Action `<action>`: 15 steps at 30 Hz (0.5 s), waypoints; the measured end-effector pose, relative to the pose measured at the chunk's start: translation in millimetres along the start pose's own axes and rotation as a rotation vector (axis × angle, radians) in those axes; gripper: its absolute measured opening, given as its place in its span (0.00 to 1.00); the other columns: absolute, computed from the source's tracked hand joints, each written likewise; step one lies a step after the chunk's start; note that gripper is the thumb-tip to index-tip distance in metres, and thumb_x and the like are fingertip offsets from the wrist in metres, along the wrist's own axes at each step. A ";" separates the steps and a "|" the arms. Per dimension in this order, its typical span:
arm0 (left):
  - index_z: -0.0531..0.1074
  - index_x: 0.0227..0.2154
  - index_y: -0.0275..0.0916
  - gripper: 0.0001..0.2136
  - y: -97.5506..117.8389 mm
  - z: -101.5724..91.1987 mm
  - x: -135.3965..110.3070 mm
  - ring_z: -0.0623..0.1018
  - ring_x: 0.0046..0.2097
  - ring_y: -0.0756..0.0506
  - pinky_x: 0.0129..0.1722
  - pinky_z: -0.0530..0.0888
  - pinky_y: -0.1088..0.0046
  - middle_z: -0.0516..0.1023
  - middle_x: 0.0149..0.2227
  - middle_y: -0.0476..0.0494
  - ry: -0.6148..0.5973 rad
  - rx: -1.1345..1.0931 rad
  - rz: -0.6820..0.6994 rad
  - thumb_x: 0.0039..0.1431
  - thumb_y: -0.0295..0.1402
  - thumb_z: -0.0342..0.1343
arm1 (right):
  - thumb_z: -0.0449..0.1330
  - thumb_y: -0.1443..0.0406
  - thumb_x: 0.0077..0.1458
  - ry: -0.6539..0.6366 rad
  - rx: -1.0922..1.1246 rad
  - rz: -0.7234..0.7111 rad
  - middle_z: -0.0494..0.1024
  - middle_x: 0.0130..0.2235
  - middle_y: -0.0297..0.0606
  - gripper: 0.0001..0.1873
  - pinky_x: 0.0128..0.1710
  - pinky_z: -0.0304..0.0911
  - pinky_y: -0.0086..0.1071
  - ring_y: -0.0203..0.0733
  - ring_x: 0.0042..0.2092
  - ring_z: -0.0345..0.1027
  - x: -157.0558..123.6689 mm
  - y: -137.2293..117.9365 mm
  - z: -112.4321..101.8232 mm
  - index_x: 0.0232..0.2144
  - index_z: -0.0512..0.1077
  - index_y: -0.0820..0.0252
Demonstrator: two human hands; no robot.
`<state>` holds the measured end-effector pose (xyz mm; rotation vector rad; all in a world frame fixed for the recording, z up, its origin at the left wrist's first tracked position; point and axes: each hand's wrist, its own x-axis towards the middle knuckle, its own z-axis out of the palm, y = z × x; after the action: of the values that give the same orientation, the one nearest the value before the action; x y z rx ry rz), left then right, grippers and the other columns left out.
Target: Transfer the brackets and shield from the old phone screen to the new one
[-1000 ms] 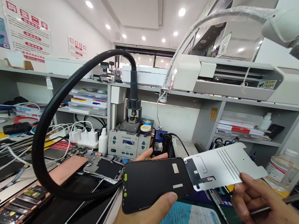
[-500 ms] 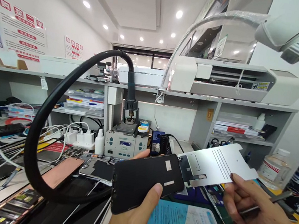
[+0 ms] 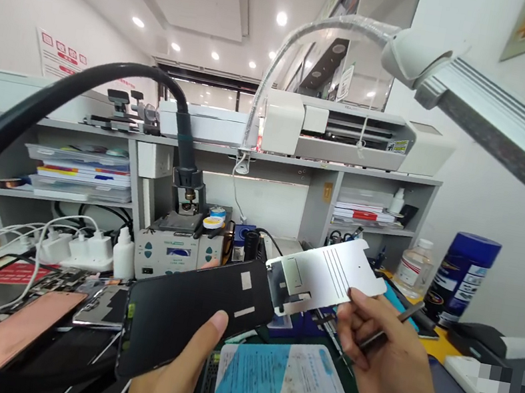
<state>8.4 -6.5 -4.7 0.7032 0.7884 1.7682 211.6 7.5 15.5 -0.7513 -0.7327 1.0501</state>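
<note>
A black panel was gripped by the left hand, a metal plate by the right hand; papers were held in trays.

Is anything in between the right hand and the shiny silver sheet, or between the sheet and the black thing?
Nothing visible. The right hand pinches the thin silver metal sheet, and the sheet's other end appears to meet the black rectangular phone-shaped panel in the left hand, with nothing else showing between.
</note>
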 end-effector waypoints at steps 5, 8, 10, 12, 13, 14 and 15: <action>0.78 0.48 0.40 0.23 7.0 8.1 2.3 0.83 0.45 0.38 0.43 0.82 0.70 0.85 0.39 0.46 0.099 -0.062 -0.016 0.46 0.26 0.69 | 0.73 0.59 0.42 -0.041 -0.042 0.008 0.77 0.22 0.39 0.27 0.14 0.47 0.23 0.32 0.18 0.62 -3.8 2.0 -2.1 0.10 0.61 0.61; 0.78 0.48 0.39 0.26 9.8 7.6 7.0 0.83 0.46 0.35 0.41 0.83 0.68 0.85 0.39 0.44 0.084 -0.100 -0.038 0.41 0.23 0.69 | 0.73 0.59 0.42 -0.062 -0.066 0.018 0.77 0.21 0.39 0.24 0.15 0.43 0.24 0.32 0.17 0.61 -3.9 5.8 -2.6 0.12 0.63 0.61; 0.77 0.49 0.40 0.28 10.4 5.9 10.5 0.82 0.48 0.33 0.41 0.84 0.65 0.85 0.41 0.44 0.062 -0.104 -0.042 0.40 0.21 0.69 | 0.73 0.60 0.42 -0.067 -0.080 0.022 0.77 0.21 0.39 0.21 0.15 0.42 0.24 0.31 0.17 0.62 -3.3 8.1 -1.4 0.13 0.66 0.61; 0.76 0.51 0.41 0.26 10.5 4.8 13.2 0.80 0.50 0.33 0.41 0.84 0.63 0.84 0.44 0.43 0.073 -0.090 -0.033 0.45 0.22 0.67 | 0.73 0.59 0.43 -0.072 -0.097 0.014 0.79 0.24 0.40 0.19 0.15 0.41 0.23 0.31 0.17 0.62 -2.7 9.8 0.2 0.16 0.69 0.62; 0.75 0.51 0.42 0.24 10.4 4.7 14.1 0.80 0.50 0.33 0.40 0.84 0.62 0.83 0.45 0.43 0.082 -0.080 -0.024 0.48 0.23 0.66 | 0.73 0.59 0.43 -0.075 -0.108 0.007 0.80 0.26 0.41 0.18 0.15 0.40 0.23 0.31 0.17 0.63 -2.6 10.5 0.8 0.18 0.71 0.62; 0.75 0.51 0.42 0.22 10.4 4.9 14.9 0.80 0.51 0.34 0.40 0.84 0.61 0.83 0.45 0.43 0.094 -0.069 -0.015 0.51 0.24 0.64 | 0.73 0.58 0.44 -0.076 -0.120 -0.003 0.81 0.27 0.41 0.17 0.15 0.40 0.23 0.31 0.17 0.63 -2.4 11.3 0.9 0.19 0.72 0.63; 0.75 0.50 0.42 0.20 10.3 5.3 15.4 0.80 0.51 0.34 0.40 0.84 0.60 0.83 0.45 0.43 0.098 -0.063 -0.008 0.53 0.25 0.63 | 0.72 0.57 0.45 -0.074 -0.134 -0.014 0.81 0.27 0.42 0.16 0.15 0.41 0.23 0.31 0.17 0.63 -2.4 12.1 0.5 0.21 0.74 0.63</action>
<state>2.1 6.5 8.1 0.5745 0.7961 1.8236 204.6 9.2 5.5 -0.8241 -0.8778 1.0278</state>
